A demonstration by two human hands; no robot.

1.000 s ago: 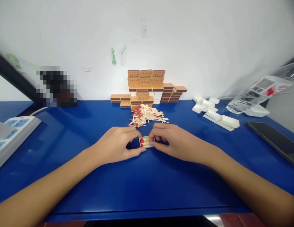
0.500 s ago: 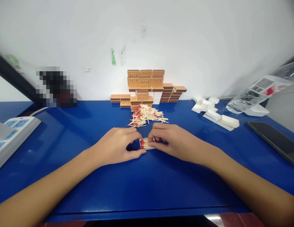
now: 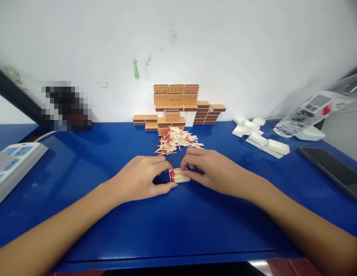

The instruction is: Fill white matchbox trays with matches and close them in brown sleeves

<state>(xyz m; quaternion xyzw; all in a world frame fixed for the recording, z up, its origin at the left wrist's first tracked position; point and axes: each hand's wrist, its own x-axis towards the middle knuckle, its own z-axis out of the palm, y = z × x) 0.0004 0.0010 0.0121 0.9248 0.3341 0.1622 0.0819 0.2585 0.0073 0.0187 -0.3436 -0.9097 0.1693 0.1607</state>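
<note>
A small white matchbox tray lies on the blue table, filled with red-tipped matches whose heads point left. My left hand steadies the tray's left end, index finger at the far side and thumb at the near side. Bent over the tray's right part is my right hand, thumb and index fingertips close together at the matches. Whether a match is between those fingertips is hidden. Just beyond the hands lies a loose pile of matches.
Stacked matchboxes stand against the wall behind the pile. To the right are white empty trays, a clear plastic bottle and a dark phone. A white power strip sits at the left.
My right thumb and fingers have shifted slightly up and back, uncovering more of the tray's right end. My left hand keeps its place at the tray.
</note>
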